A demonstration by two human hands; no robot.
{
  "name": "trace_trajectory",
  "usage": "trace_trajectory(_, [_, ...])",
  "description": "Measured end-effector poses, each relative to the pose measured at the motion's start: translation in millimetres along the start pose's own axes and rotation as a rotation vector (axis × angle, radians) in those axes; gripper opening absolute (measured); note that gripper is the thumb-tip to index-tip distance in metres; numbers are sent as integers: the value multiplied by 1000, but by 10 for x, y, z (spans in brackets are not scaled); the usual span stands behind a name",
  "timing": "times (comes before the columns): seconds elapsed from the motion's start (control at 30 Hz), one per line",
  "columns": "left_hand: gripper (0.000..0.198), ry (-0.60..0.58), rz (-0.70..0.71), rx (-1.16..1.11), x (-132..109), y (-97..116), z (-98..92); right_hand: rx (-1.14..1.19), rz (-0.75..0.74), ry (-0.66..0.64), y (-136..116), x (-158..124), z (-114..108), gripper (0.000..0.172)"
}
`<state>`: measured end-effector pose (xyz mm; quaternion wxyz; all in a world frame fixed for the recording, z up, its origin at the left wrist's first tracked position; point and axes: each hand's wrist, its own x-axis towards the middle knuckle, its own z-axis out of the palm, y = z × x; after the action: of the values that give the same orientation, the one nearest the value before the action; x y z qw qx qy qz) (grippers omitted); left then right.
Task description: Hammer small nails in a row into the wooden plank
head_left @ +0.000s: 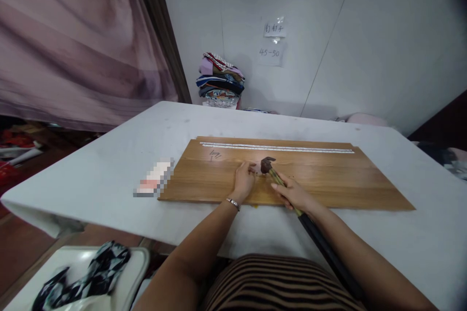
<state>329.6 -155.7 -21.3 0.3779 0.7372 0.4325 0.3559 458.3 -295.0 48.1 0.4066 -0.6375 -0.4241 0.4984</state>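
Note:
A wooden board [328, 180] lies flat on a white table [109, 165]. My right hand [294, 193] is closed round the shaft of a hammer, whose dark head [267, 164] rests just above the board near its middle. My left hand [243, 180] sits on the board right beside the hammer head, fingers pinched together at the spot under it; what they pinch is too small to make out. A bracelet [232, 202] is on my left wrist. A row of several small metal pieces [277, 147] runs along the board's far edge.
A blurred pale box [153, 179] lies on the table left of the board. Folded clothes [220, 80] are stacked against the wall behind. A white chair with dark cloth [87, 277] stands at lower left. A curtain [73, 43] hangs to the left.

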Motion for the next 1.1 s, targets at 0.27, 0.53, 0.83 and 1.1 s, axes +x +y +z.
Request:
trace_trajectory(0.27, [39, 6, 2, -7, 6, -17, 12, 7, -3, -8, 3, 10, 6, 74])
trace_trajectory(0.53, [40, 8, -1, -3, 4, -20, 15, 39, -29, 5, -5, 8, -16, 74])
trace_trajectory(0.83, [40, 0, 11, 22, 10, -21, 10, 5, -25, -7, 29, 5, -20, 69])
trace_trajectory(1.1, [38, -8, 6, 16, 9, -16, 11, 23, -9, -21, 3, 18, 9, 72])
